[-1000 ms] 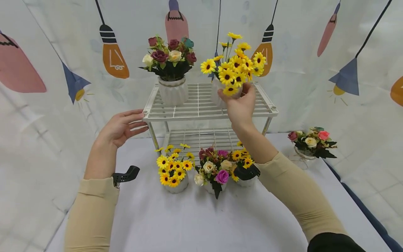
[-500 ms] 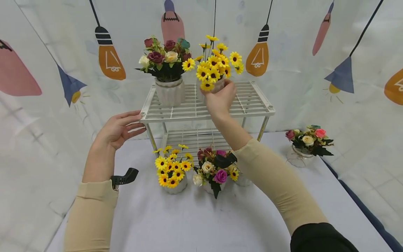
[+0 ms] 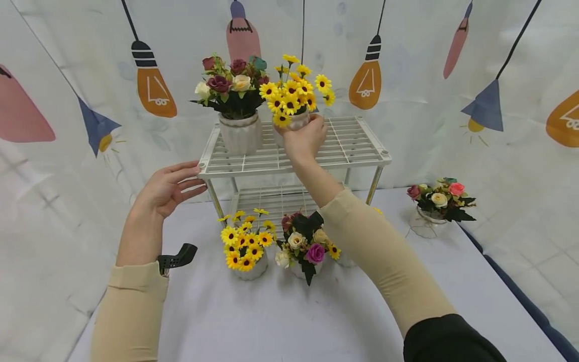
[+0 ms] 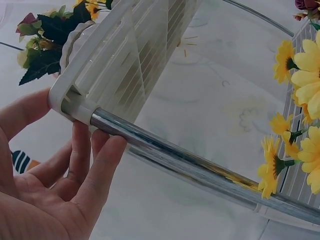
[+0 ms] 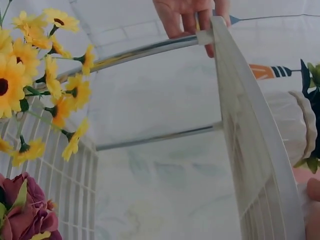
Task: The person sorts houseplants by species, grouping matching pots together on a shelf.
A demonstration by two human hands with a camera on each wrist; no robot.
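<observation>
My right hand [image 3: 305, 138] grips the white flowerpot [image 3: 300, 121] of small yellow sunflowers [image 3: 291, 93], on the top tier of a white wire shelf [image 3: 348, 146]. Close to its left stands a white fluted pot [image 3: 240, 133] of burgundy and cream roses. My left hand [image 3: 167, 190] touches the shelf's front left corner with its fingers extended; in the left wrist view, fingertips [image 4: 116, 145] lie against the corner and the metal post [image 4: 165, 152]. Only a bit of the right hand shows at the right wrist view's edge.
Before the lower tier [image 3: 289, 196], a sunflower pot [image 3: 253, 269] and a pot of mixed roses [image 3: 307, 251] stand on the white-covered table [image 3: 253, 322]. Another sunflower pot is mostly hidden by the right forearm. A further rose pot [image 3: 427, 223] stands at the right.
My right hand has moved the sunflower pot leftward along the top tier, closer to the rose pot. The left hand keeps its place at the shelf corner; the head view has shifted slightly.
</observation>
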